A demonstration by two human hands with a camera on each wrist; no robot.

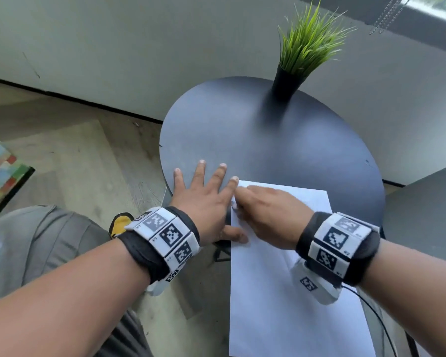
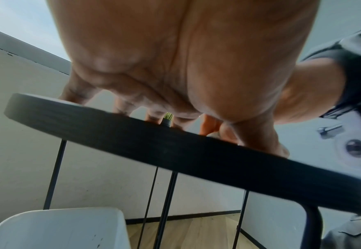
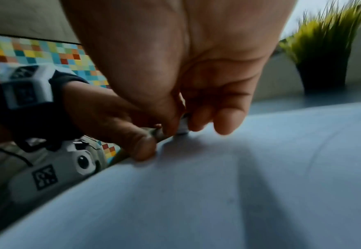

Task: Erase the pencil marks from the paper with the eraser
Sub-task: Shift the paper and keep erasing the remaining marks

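A white sheet of paper (image 1: 289,305) lies on the round dark table (image 1: 281,140) and hangs over its near edge. My left hand (image 1: 206,197) lies flat with fingers spread on the table beside the paper's left edge, its thumb (image 1: 238,237) pressing on the sheet. My right hand (image 1: 265,210) is blurred near the paper's far left corner, fingers curled. In the right wrist view the right hand (image 3: 179,124) pinches a small white eraser (image 3: 183,125) against the paper (image 3: 218,185). No pencil marks are visible to me.
A black pot of green grass (image 1: 301,55) stands at the table's far side. A white bin (image 2: 56,227) sits under the table between thin black legs (image 2: 164,210). A colourful checked surface (image 1: 0,173) lies at the left, with wooden floor below.
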